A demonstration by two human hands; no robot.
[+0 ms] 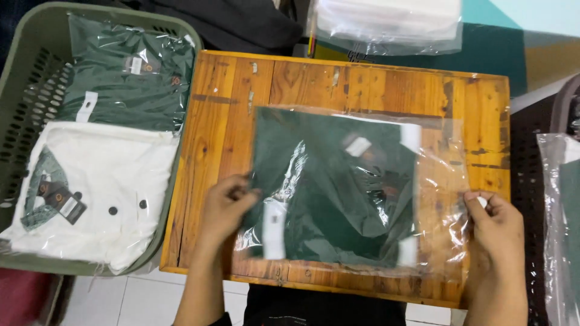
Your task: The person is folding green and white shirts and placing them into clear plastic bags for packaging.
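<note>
Folded dark green garment in clear plastic bag (338, 193) on wooden table (229, 96).
Your left hand (225, 202) pinches the bag's closed edge; your right hand (495, 220) pinches the open flap (keeping it taut, flat).

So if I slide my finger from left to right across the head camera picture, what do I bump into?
Green basket with a bagged white shirt → left hand → dark green shirt in a clear bag on the wooden table → right hand → another clear bag at the edge.
</note>
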